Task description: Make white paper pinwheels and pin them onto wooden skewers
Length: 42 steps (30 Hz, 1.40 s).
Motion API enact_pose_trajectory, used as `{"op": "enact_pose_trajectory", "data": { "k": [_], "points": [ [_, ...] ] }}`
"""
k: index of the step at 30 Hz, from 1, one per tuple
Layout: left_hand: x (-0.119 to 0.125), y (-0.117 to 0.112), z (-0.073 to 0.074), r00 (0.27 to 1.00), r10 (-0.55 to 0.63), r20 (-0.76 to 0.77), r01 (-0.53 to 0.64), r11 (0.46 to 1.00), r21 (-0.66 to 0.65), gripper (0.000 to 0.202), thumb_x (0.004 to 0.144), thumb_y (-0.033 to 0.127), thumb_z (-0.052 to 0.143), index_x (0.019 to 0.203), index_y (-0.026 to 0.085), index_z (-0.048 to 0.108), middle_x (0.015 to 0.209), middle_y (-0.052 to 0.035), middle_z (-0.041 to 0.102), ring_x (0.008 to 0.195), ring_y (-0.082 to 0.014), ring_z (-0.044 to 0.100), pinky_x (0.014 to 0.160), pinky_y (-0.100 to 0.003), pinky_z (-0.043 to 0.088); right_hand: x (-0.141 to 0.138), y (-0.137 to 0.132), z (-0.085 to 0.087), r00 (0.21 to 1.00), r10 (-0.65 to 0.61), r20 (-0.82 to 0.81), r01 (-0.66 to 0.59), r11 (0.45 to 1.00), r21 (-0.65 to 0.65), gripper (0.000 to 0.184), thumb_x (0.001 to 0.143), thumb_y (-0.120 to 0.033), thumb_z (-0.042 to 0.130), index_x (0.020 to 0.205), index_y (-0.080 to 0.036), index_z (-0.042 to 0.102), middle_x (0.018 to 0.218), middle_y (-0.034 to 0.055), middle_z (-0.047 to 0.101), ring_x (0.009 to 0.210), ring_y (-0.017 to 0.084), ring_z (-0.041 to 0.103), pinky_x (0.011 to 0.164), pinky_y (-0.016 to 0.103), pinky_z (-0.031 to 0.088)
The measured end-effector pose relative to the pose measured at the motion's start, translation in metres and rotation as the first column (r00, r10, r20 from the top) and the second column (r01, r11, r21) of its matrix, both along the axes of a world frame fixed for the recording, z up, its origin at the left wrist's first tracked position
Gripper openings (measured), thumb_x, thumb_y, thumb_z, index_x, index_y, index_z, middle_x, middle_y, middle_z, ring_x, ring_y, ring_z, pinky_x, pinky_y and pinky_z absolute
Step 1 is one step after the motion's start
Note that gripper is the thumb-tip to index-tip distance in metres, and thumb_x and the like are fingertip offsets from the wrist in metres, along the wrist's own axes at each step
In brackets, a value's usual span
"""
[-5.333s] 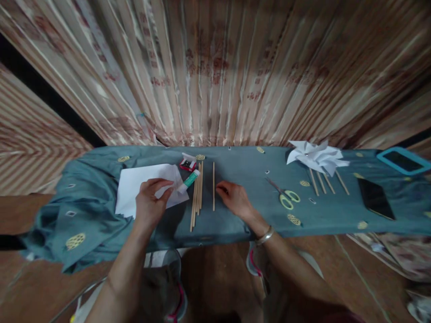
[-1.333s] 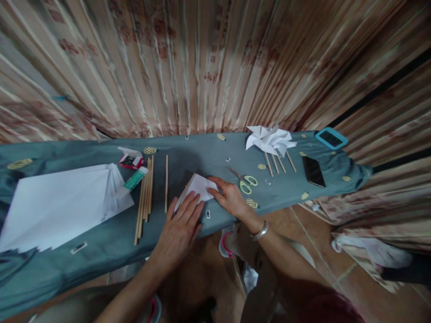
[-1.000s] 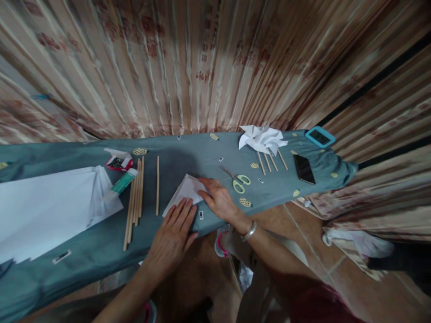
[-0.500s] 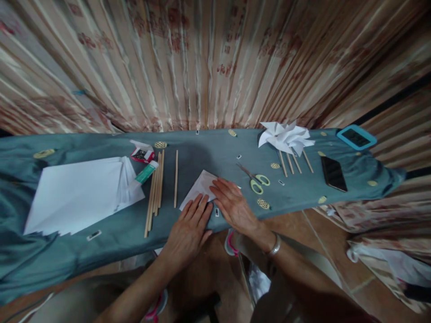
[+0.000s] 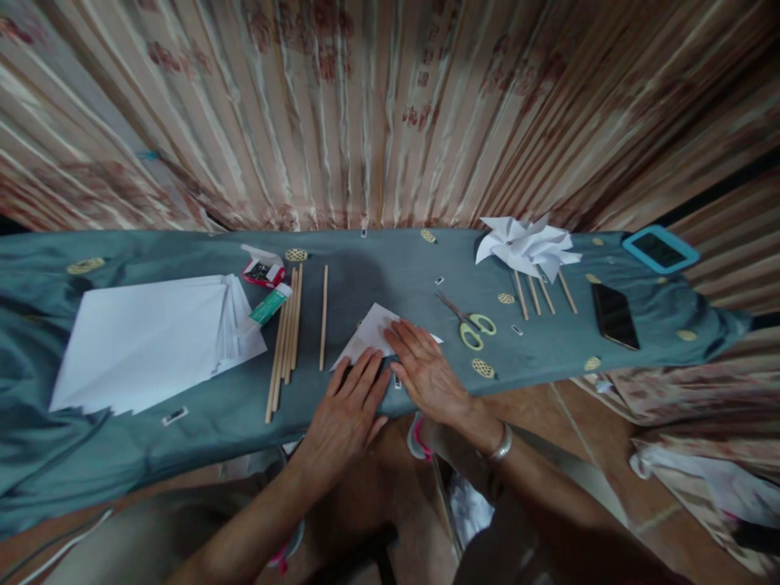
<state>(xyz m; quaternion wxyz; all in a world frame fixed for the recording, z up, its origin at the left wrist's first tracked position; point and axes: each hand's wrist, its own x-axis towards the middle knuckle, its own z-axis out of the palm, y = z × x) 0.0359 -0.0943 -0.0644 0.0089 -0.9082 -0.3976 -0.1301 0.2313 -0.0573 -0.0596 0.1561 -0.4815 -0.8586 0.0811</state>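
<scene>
A small folded white paper [image 5: 373, 329] lies on the teal cloth-covered table [image 5: 390, 276], near its front edge. My left hand [image 5: 349, 404] rests flat on the paper's near left part, fingers stretched out. My right hand [image 5: 426, 372] lies flat across its right side, fingers spread, with a silver bangle at the wrist. Both palms press the sheet down and hide most of it.
A stack of white paper [image 5: 152, 337] lies at the left. Wooden sticks [image 5: 286, 333], a glue tube [image 5: 268, 305] and a small red box [image 5: 262, 270] sit beside it. Scissors [image 5: 472, 321], paper pinwheels [image 5: 527, 244] and two phones [image 5: 614, 315] lie to the right.
Five seconds ago my left hand held a sheet at the stack. Now both hands press a folded sheet flat in the middle; over the last second my right hand slid further onto it.
</scene>
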Motion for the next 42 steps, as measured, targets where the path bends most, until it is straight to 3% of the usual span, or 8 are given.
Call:
{"op": "enact_pose_trajectory", "data": {
  "k": [13,28,35,42],
  "points": [
    [0.0,0.002,-0.002,1.0,0.016,-0.015,-0.017,0.999,-0.031,0.056,0.092,0.037,0.054,0.141,0.011,0.044,0.15,-0.02,0.045,0.141,-0.035,0.038,0.113,-0.052,0.032,0.0,0.002,0.006,0.999,0.032,-0.005,-0.032,0.999,0.034,0.047,0.101,-0.026,0.036,0.144,-0.01,0.044,0.15,0.0148,0.047,0.146,0.028,0.032,0.118,0.053,0.031],
    [0.0,0.004,-0.004,1.0,0.016,-0.026,-0.017,0.999,-0.047,0.056,0.092,0.039,0.054,0.139,0.011,0.047,0.148,-0.0215,0.046,0.14,-0.0359,0.04,0.114,-0.054,0.031,0.0,-0.002,0.0,0.999,0.047,0.003,-0.047,0.999,0.013,0.046,0.101,-0.023,0.035,0.145,-0.013,0.043,0.152,0.0116,0.045,0.144,0.023,0.035,0.119,0.048,0.033],
    [0.003,0.004,0.002,0.999,0.025,-0.042,-0.029,0.997,-0.078,0.057,0.092,0.04,0.052,0.14,0.009,0.047,0.149,-0.0205,0.046,0.141,-0.0349,0.037,0.115,-0.053,0.03,-0.004,-0.01,0.007,0.988,0.137,-0.069,-0.134,0.99,0.043,0.041,0.096,-0.013,0.04,0.134,-0.012,0.056,0.138,0.0142,0.059,0.137,0.024,0.046,0.114,0.046,0.041],
    [0.002,0.004,0.002,0.999,0.02,-0.029,-0.023,0.996,-0.091,0.056,0.09,0.036,0.055,0.139,0.01,0.049,0.149,-0.0211,0.045,0.141,-0.0365,0.038,0.114,-0.055,0.031,0.007,-0.014,0.008,0.996,0.045,-0.073,-0.043,0.999,0.026,0.039,0.094,-0.014,0.04,0.126,-0.012,0.063,0.133,0.0157,0.063,0.129,0.026,0.053,0.109,0.048,0.048]
  ]
}}
